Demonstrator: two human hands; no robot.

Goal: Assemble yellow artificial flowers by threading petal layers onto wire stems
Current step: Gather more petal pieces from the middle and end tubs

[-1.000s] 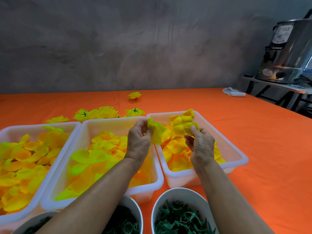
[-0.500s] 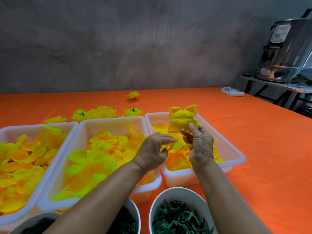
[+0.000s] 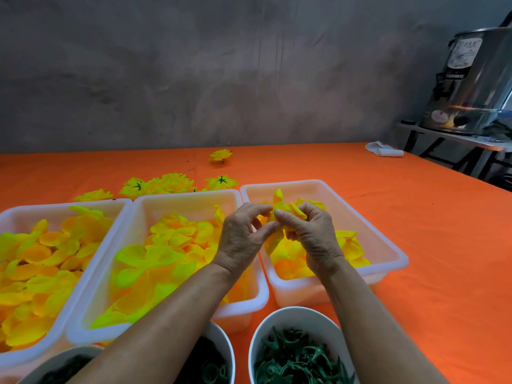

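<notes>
My left hand and my right hand meet above the right white tray, both pinching one bunch of yellow petal layers between fingertips. That tray holds more loose yellow petals. The middle tray and the left tray are full of yellow and orange petals. Finished yellow flowers with green backs lie on the orange cloth behind the trays. No wire stem is visible in my fingers.
Two white bowls sit at the near edge: one with green plastic calyx pieces, one with dark green rings. A lone flower and a white roll lie farther back. A steel urn stands on a side table at right.
My left hand dropped from near the middle tray's rim, then came across to the right tray and joined my right hand on the petal bunch, which sank lower.
</notes>
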